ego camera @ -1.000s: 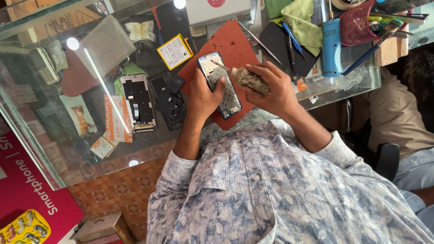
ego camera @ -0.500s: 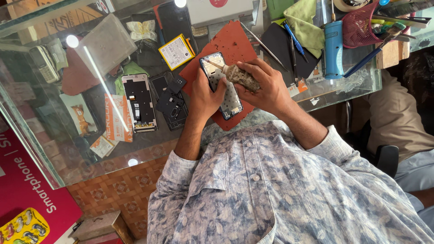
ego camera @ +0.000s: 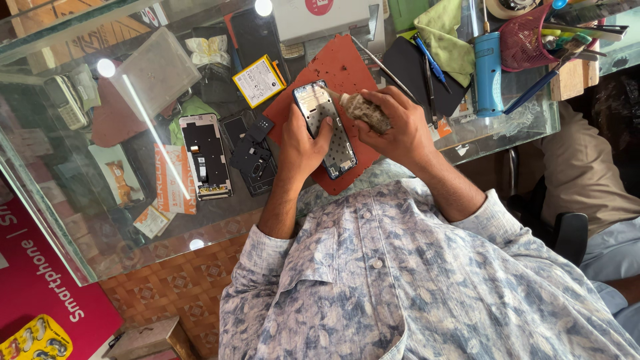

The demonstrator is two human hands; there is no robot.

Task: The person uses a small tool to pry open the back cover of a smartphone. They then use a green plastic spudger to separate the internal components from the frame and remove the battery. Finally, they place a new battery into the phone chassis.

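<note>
An opened phone frame (ego camera: 325, 127) with a dark rim lies on a red mat (ego camera: 340, 73) on the glass counter. My left hand (ego camera: 301, 143) grips its left edge, thumb resting on the inner plate. My right hand (ego camera: 393, 127) holds a grubby brush (ego camera: 360, 108) whose tip touches the upper part of the frame. A yellow battery (ego camera: 259, 81) lies just left of the mat. A second opened phone body (ego camera: 205, 155) and black cover pieces (ego camera: 252, 152) rest further left.
A blue cylindrical tool (ego camera: 488, 72), a green cloth (ego camera: 448, 33), a blue pen (ego camera: 430, 59) and a red mesh basket of tools (ego camera: 527, 40) stand at the right. An old keypad phone (ego camera: 63, 100) lies far left. Another person's leg (ego camera: 580, 173) is beside the counter.
The brush in my right hand has slid left and up across the phone frame to its upper part. My left hand stays on the frame.
</note>
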